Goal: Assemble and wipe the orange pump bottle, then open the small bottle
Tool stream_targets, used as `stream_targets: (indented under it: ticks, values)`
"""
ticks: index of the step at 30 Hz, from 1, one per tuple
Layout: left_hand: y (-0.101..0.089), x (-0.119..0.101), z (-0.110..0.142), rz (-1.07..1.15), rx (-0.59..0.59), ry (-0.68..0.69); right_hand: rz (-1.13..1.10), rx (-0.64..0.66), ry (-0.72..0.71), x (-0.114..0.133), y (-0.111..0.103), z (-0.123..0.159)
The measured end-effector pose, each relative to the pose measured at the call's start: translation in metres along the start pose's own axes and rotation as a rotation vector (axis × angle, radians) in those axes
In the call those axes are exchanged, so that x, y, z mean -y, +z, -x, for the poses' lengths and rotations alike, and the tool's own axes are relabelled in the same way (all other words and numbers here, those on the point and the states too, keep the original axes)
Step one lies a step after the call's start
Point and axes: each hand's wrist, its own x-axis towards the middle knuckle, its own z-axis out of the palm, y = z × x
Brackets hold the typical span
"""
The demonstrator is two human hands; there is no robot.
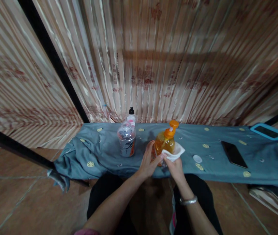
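Note:
An amber pump bottle (164,142) with an orange pump head stands upright near the front edge of the cloth-covered bench. My left hand (148,161) is wrapped round its left side, the thumb reaching across the front. On the other side my right hand (174,166), with a silver bangle at the wrist, pinches a white cloth or tissue (176,152) against the bottle's right side. My fingers and the white piece hide the lower part of the bottle. Left of it stands a clear plastic bottle (127,142) with a dark and orange label.
Behind the clear bottle is a bottle with a black cap (131,111). To the right lie a white round disc (197,159), a black phone (234,154) and a blue-framed tablet (268,131). Pleated curtains (148,65) hang behind the bench (99,163). A dark pole (55,62) slants at left.

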Motion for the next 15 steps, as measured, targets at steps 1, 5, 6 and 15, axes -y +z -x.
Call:
stream_targets:
  ticks: [1, 5, 6, 15]
  values:
    - [0.000, -0.001, -0.002, 0.008, -0.004, 0.004, -0.025, 0.003, -0.016, 0.009, -0.004, -0.010]
    - [0.000, 0.000, -0.010, 0.022, 0.019, 0.024, -0.067, 0.121, -0.056, 0.040, -0.011, -0.056]
    - [0.001, 0.000, -0.012, 0.012, 0.023, 0.018, -0.065, 0.154, -0.072, 0.046, -0.012, -0.066]
    - [0.009, -0.004, -0.026, -0.046, 0.079, -0.044, -0.044, 0.450, -0.070, 0.074, -0.030, -0.100]
